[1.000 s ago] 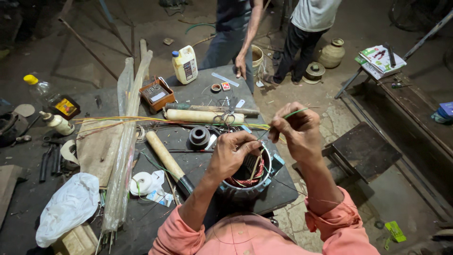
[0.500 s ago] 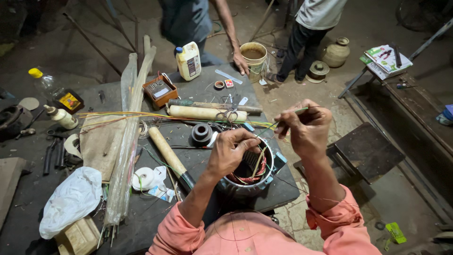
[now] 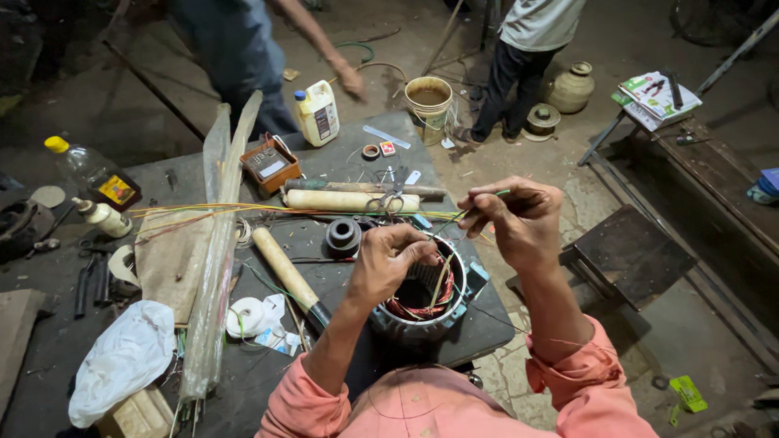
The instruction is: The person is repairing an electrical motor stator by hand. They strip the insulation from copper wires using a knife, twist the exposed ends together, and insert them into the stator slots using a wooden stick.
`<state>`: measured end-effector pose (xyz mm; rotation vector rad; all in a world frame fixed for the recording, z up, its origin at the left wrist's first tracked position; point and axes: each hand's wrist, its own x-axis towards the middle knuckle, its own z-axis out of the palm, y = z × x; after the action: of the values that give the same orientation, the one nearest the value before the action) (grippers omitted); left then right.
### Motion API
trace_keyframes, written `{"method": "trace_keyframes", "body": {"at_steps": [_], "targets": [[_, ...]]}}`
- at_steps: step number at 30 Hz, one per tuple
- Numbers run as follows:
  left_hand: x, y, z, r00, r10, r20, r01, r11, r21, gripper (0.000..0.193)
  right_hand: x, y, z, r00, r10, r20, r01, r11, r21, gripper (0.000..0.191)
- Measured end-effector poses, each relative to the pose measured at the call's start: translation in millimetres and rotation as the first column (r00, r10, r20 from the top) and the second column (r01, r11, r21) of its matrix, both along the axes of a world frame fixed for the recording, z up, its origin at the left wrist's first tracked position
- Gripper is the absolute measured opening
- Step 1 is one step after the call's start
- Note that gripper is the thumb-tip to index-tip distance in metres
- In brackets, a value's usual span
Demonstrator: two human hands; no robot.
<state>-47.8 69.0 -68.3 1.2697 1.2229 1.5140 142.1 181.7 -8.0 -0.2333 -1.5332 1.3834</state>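
Observation:
A round metal motor stator (image 3: 422, 312) with red copper windings sits at the near edge of the dark workbench (image 3: 341, 162). My left hand (image 3: 388, 261) rests over its rim, fingers pinched on a thin wire lead coming out of the windings. My right hand (image 3: 513, 217) is raised to the right of the stator, fingers closed on a thin green-sleeved wire (image 3: 471, 207) that runs down toward the left hand. Long yellow and red wires (image 3: 243, 212) stretch across the bench to the left.
On the bench lie a wooden-handled tool (image 3: 284, 272), a cream roll (image 3: 349, 200), a black bobbin (image 3: 343, 235), a meter in an orange case (image 3: 272, 166), a white jug (image 3: 318, 113), tape (image 3: 246, 316), a white bag (image 3: 122, 361). Two people stand beyond, beside a bucket (image 3: 428, 97). A stool (image 3: 629, 251) stands right.
My right hand has drawn the thin wire slightly up and to the right. The person at the far side has shifted left and lifted a hand from the bucket.

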Motion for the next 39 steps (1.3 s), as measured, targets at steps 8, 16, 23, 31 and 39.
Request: {"method": "trace_keyframes", "body": {"at_steps": [8,16,23,31,39], "targets": [[10.1,-13.8,67.1,0.879,0.295,-0.374,-0.164,0.924,0.345,0.04,-6.2,-6.3,1.9,0.998,-0.054,0.025,0.055,0.998,-0.039,0.005],[48.3,-10.8,143.3,0.587,0.535,-0.607,0.051,0.724,0.688,0.027,-5.0,-14.2,3.5,0.962,-0.266,0.069,0.208,0.868,0.451,0.01],[40.5,-20.9,140.5,0.661,0.523,-0.538,0.047,0.687,0.725,0.021,-5.3,-9.6,-13.4,0.975,-0.137,0.173,0.068,0.934,0.352,0.015],[40.7,-25.9,120.5,0.757,0.475,-0.449,-0.074,0.745,0.663,0.023,-14.0,-5.8,-44.1,0.959,0.108,0.262,-0.175,0.953,0.249,0.02],[36.5,-36.5,118.1,0.816,0.492,-0.304,-0.178,0.714,0.677,0.017,-37.8,-5.3,-74.2,0.924,0.007,0.382,-0.213,0.838,0.502,0.016]]}}
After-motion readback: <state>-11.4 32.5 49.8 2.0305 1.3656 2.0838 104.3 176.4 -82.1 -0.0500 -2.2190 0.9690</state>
